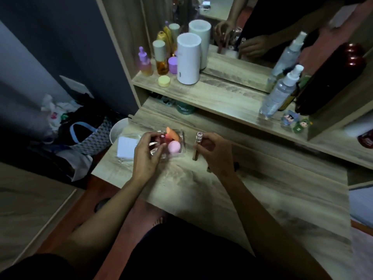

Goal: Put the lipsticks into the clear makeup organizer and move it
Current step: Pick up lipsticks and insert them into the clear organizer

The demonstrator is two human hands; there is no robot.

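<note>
The clear makeup organizer [180, 138] stands on the wooden vanity table [222, 188], left of centre. Inside it sit an orange sponge [172, 133] and a pink round sponge [174, 147]. My left hand [146, 156] is over the organizer's left side, its fingers closed on a reddish lipstick [162, 137] at the organizer's rim. My right hand [216, 152] is just right of the organizer and holds a long lipstick [197, 146] with a clear cap and brown tube, nearly upright above the table.
A white flat box [126, 148] lies left of the organizer, with a white bin [119, 130] beyond the table edge. The raised shelf [201, 93] carries bottles, a white cylinder [188, 59], a spray bottle [280, 91] and small figurines [296, 122]. A mirror [252, 27] stands behind.
</note>
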